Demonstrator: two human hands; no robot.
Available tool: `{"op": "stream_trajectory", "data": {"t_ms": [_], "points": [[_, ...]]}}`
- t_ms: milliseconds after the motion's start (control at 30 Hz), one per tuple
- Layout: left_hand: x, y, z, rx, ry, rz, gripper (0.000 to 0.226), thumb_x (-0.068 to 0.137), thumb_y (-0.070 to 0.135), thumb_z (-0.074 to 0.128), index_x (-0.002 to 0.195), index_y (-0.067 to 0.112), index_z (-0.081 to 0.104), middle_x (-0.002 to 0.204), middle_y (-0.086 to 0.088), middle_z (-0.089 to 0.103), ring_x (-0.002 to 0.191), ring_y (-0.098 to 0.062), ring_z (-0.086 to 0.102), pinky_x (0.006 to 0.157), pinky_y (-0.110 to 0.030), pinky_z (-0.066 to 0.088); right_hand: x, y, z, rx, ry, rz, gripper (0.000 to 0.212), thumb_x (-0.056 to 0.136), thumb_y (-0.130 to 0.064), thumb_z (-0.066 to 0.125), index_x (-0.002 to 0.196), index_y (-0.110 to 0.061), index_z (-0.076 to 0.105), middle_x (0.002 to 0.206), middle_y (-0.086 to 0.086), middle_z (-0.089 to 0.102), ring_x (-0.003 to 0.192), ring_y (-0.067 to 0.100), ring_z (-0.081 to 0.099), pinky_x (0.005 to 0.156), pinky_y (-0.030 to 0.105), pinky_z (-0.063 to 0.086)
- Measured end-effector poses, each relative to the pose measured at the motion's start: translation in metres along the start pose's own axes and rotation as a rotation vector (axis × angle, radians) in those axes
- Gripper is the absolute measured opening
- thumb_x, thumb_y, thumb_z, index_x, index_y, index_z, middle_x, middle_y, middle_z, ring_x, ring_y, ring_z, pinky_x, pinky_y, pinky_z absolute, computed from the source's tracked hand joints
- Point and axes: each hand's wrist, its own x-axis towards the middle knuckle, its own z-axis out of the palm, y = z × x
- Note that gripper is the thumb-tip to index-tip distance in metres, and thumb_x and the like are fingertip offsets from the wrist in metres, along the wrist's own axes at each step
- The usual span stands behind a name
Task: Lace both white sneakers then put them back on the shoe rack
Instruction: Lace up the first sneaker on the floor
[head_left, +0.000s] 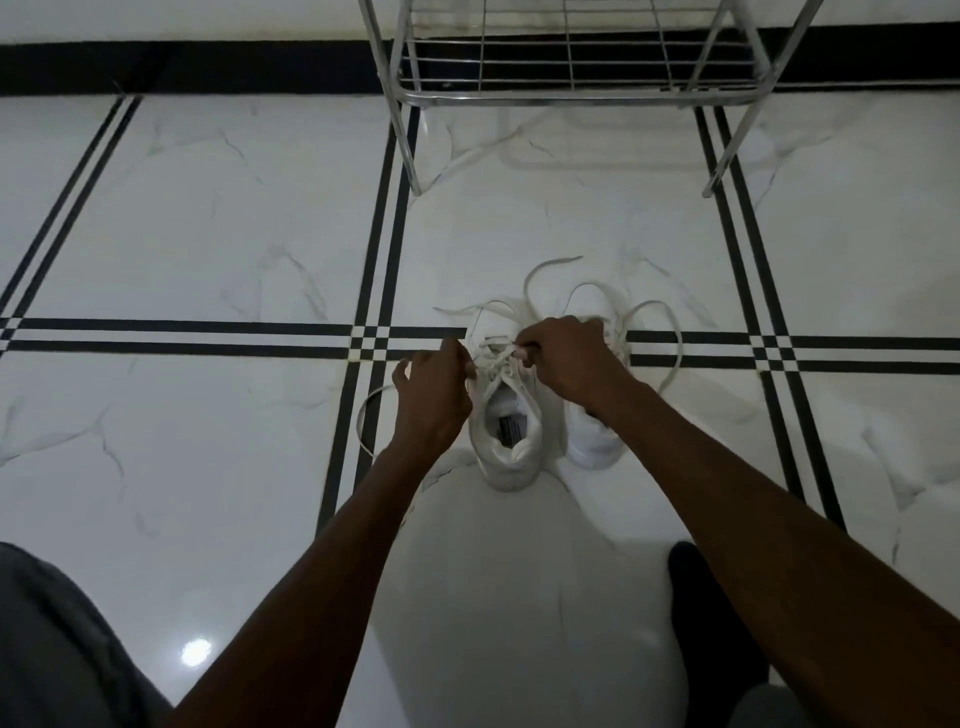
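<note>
Foreground: two bare forearms reach forward from the bottom edge; grey clothing at the lower left, a dark shape at the lower right that cannot be identified.
Left hand (431, 400): closed in a pinch on a strand of lace at the left side of the near sneaker's eyelet row.
Right hand (563, 358): closed, fingertips pinching lace at the top of the same eyelet row; it partly hides the second shoe.
Near sneaker (506, 431): white, on the floor (208, 234), heel toward the camera, opening upward, crossings of lace visible across the tongue.
Second sneaker (595, 441): white, just beside the first on its right, mostly covered by the right wrist; its lacing state cannot be told.
Loose laces (550, 270): long slack loops and ends trail over the tiles beyond and to both sides of the shoes.
Shoe rack (571, 93): metal wire shelf, directly beyond the shoes, well apart from them; visible tier bare.
Stage, judged: lacing of the near sneaker under way; racking not yet begun.
Risk: uneven pull on one end could leave lace tails mismatched or draw an end out of an eyelet.
Risk: trailing loops of the two shoes lie close together and could tangle or snag on the rack wires at lifting.
</note>
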Motion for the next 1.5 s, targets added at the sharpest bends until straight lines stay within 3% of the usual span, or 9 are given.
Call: {"op": "stream_trajectory", "data": {"t_ms": [300,433,633,800,967,1100,1267,1367,1500], "points": [[-0.018,-0.030,-0.004,0.345,0.118,0.104,0.050,0.068,-0.017,0.055,0.104,0.017,0.062,0.084,0.002,0.075,0.106,-0.030,0.056,0.103,-0.051,0.017,-0.020,0.018,0.018,-0.497,0.001,-0.041,0.019,0.091,-0.013,0.055,0.098,-0.018,0.072,0.103,0.004,0.073,0.112,0.027,0.057,0.102,0.047,0.036],[-0.017,-0.018,-0.005,0.232,0.049,0.066,0.042,0.084,-0.005,0.056,0.112,0.024,0.067,0.100,0.006,0.074,0.122,-0.028,0.052,0.111,-0.056,0.013,-0.018,0.015,0.016,-0.322,-0.018,-0.097,0.029,0.086,-0.005,0.056,0.099,-0.024,0.072,0.101,-0.002,0.072,0.110,0.025,0.060,0.102,0.048,0.026],[-0.005,0.004,-0.009,0.143,-0.059,0.083,0.029,0.097,0.012,0.057,0.117,0.030,0.068,0.111,0.009,0.073,0.129,-0.023,0.047,0.114,-0.060,0.012,-0.015,0.011,0.014,-0.052,0.017,-0.076,0.029,0.074,0.004,0.049,0.074,-0.019,0.067,0.075,-0.002,0.069,0.074,0.018,0.059,0.075,0.032,0.007],[-0.006,-0.002,-0.006,0.377,0.066,0.165,0.027,0.086,0.000,0.061,0.094,0.024,0.072,0.092,0.007,0.071,0.114,-0.026,0.054,0.107,-0.056,0.014,-0.020,0.009,0.015,-0.179,0.027,-0.072,0.027,0.082,-0.006,0.053,0.081,-0.026,0.072,0.080,-0.003,0.072,0.083,0.021,0.065,0.102,0.047,0.023],[-0.012,-0.014,0.003,0.444,0.083,0.245,0.046,0.060,-0.010,0.044,0.093,0.019,0.059,0.088,0.004,0.066,0.101,-0.028,0.054,0.100,-0.051,0.022,-0.032,-0.001,0.014,-0.358,0.026,-0.059,0.023,0.088,-0.012,0.050,0.082,-0.023,0.070,0.085,0.000,0.073,0.090,0.026,0.066,0.109,0.049,0.027],[-0.018,-0.013,0.002,0.288,0.043,0.128,0.036,0.066,-0.007,0.048,0.088,0.018,0.063,0.078,0.007,0.062,0.105,-0.028,0.056,0.104,-0.056,0.025,-0.030,-0.004,0.014,-0.336,-0.005,-0.010,0.023,0.090,-0.010,0.051,0.074,-0.026,0.055,0.085,0.000,0.073,0.088,0.025,0.066,0.111,0.047,0.024],[-0.009,-0.021,-0.012,-0.036,-0.159,-0.055,0.017,0.088,0.010,0.058,0.085,0.027,0.062,0.086,0.011,0.075,0.100,-0.016,0.067,0.105,-0.056,0.038,-0.016,0.002,0.005,-0.246,-0.231,0.016,0.024,0.097,-0.026,0.046,0.099,-0.016,0.068,0.110,0.003,0.071,0.109,0.026,0.063,0.111,0.050,0.024],[-0.003,-0.023,-0.029,-0.484,-0.205,-0.144,0.027,0.102,0.032,0.050,0.098,0.017,0.072,0.099,0.007,0.076,0.104,-0.011,0.067,0.101,-0.044,0.048,-0.005,0.014,-0.018,0.192,-0.252,0.053,0.026,0.099,-0.026,0.045,0.086,-0.017,0.066,0.112,0.005,0.073,0.099,0.022,0.066,0.090,0.035,0.047],[0.007,0.006,-0.038,-0.864,-0.190,-0.154,0.041,0.106,0.024,0.038,0.101,0.003,0.073,0.105,-0.008,0.078,0.107,-0.019,0.071,0.098,-0.033,0.049,0.002,0.016,-0.036,0.829,-0.166,0.237,0.046,0.105,-0.037,0.041,0.100,-0.007,0.077,0.105,0.002,0.077,0.086,0.011,0.067,0.068,0.026,0.044]]}}
